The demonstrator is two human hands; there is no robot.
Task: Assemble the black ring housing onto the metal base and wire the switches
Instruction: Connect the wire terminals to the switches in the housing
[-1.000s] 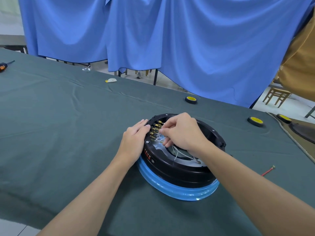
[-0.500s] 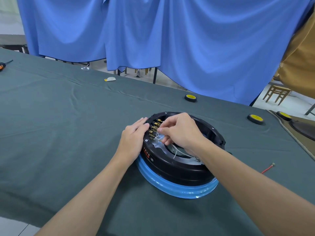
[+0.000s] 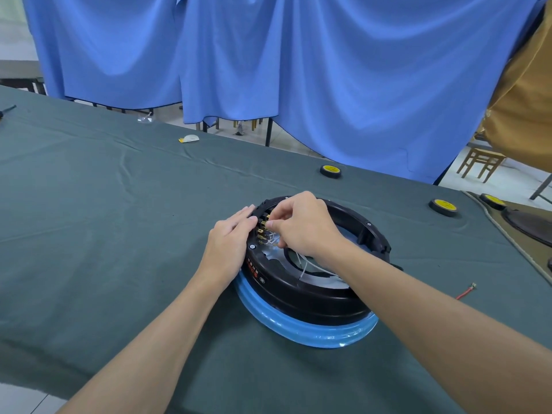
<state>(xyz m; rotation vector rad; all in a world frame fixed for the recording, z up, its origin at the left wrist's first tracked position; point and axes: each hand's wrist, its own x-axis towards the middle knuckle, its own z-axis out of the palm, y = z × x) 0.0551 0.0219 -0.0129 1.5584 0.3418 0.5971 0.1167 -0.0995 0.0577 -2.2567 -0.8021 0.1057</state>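
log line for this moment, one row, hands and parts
stage: wiring switches | left hand: flat on black ring housing rim | right hand: pinching white wires at switch terminals | housing sits on blue-wrapped base

view: head | wide-angle | faces forward and down | near, over the green table (image 3: 89, 234) | single view

green-clothed table (image 3: 89, 234) | blue-wrapped base (image 3: 298, 327) | two yellow-topped discs (image 3: 330, 171) | red wire (image 3: 466, 292) | white scrap (image 3: 188, 138)

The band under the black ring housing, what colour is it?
The band is light blue, head view.
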